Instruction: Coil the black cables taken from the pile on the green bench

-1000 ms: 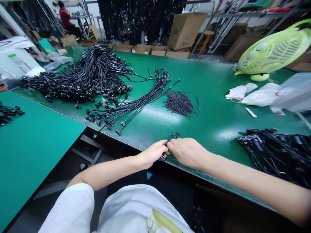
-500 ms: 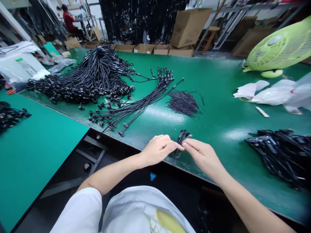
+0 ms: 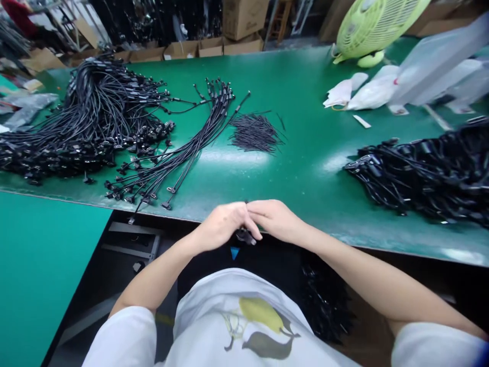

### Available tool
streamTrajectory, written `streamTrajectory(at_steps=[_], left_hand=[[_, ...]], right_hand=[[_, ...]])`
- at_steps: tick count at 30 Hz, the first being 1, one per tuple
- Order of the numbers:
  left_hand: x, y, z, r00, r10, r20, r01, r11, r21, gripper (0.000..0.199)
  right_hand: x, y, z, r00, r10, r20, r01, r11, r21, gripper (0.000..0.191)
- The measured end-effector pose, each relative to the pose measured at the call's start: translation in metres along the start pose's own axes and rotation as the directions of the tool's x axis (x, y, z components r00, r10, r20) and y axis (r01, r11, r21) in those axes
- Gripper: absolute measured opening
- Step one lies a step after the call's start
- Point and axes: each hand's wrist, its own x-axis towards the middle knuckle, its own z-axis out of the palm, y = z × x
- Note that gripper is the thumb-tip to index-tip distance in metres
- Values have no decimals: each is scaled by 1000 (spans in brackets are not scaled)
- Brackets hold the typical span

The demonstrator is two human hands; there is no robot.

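Observation:
A small folded bundle of black cable (image 3: 245, 236) shows just below my fingers, at the front edge of the green table (image 3: 305, 178). My left hand (image 3: 225, 224) is closed around it, with a connector end poking out underneath. Close against it, my right hand (image 3: 275, 219) has its fingers pressed together. Its fingertips are hidden behind the left hand, so whatever they pinch cannot be made out. Beyond the hands lies a heap of short thin black ties (image 3: 255, 133). To its left, a row of straight black cables (image 3: 194, 142) with connectors is spread out.
A large pile of black cables (image 3: 103, 112) covers the table's left part. Bundled black cables (image 3: 416, 173) are heaped at right. A green fan (image 3: 376, 25), white plastic bags (image 3: 376, 94) and a white strip (image 3: 361, 121) lie farther back. Cardboard boxes (image 3: 183, 50) line the far edge.
Both hands have drawn the cable bundle nearer to my body, off the tabletop to its edge. The view has tilted down and turned right.

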Motion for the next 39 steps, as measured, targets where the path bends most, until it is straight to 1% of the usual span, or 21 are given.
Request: streamTrajectory(at_steps=[2,3,6,8,10,12,14,15,16,18,20,21,22,24,26,28,30,32,34,36,39], left_hand=[[-3,-6,7,997,-25,79,14,990,142,66],[-3,-11,9,997,-48,59,37,983,177,64],[1,-30,12,982,-140,-128,154,982,109,69],[4,-37,10,951,-165,-262,182,982,42,60],[7,-39,7,943,-125,-309,136,991,15,42],[9,-37,8,961,-73,-268,67,997,-31,37],[11,-36,12,969,-46,-241,14,991,-134,34],[13,-35,15,967,-50,-251,-2,979,-202,32],[15,-35,19,960,-64,-273,-13,962,-272,32],[18,-36,28,944,-102,-312,-28,922,-385,33],[20,-36,35,935,-134,-328,-29,895,-446,34],[21,-36,37,933,-147,-330,-27,882,-470,34],[22,-34,38,932,-159,-326,-28,864,-503,34],[24,-31,37,927,-185,-326,-47,807,-589,31],[27,-26,35,907,-202,-371,-106,742,-662,27],[32,-23,33,878,-221,-423,-165,691,-704,24],[39,-23,35,864,-237,-444,-186,671,-718,23],[46,-25,40,867,-250,-432,-167,671,-723,20],[51,-26,46,867,-271,-417,-138,675,-725,20],[53,-25,51,871,-298,-390,-86,689,-719,31],[52,-29,47,904,-313,-290,88,802,-591,40]], right_hand=[[1,6,-4,995,41,-87,-41,999,-4,32],[0,7,-5,992,34,-124,-37,999,-19,33],[-7,4,-5,987,-44,-153,37,998,-51,34],[-11,1,-4,986,-84,-144,79,996,-44,35],[-12,-1,-5,988,-89,-128,88,996,-16,35],[-11,-2,-5,991,-63,-119,69,997,46,36],[-8,-1,-3,994,12,-110,12,977,213,37],[-6,0,-1,993,74,-88,-38,933,358,38],[-4,2,2,990,138,-37,-98,844,527,39],[-2,4,10,970,207,130,-224,542,810,43],[-2,8,17,945,202,259,-308,278,910,47],[-3,9,19,935,202,293,-336,233,912,49],[-5,11,19,928,217,305,-355,255,899,49],[-10,13,15,933,260,249,-347,464,815,47],[-15,13,8,957,285,51,-252,731,634,40],[-18,12,4,940,259,-221,-143,889,435,30],[-17,11,7,892,205,-403,-71,943,324,28],[-14,9,18,875,140,-464,-13,964,266,39],[-10,8,31,871,99,-481,1,979,204,53],[-8,12,40,879,92,-468,-44,993,112,59],[-13,34,30,905,103,-413,-145,987,-70,53]])
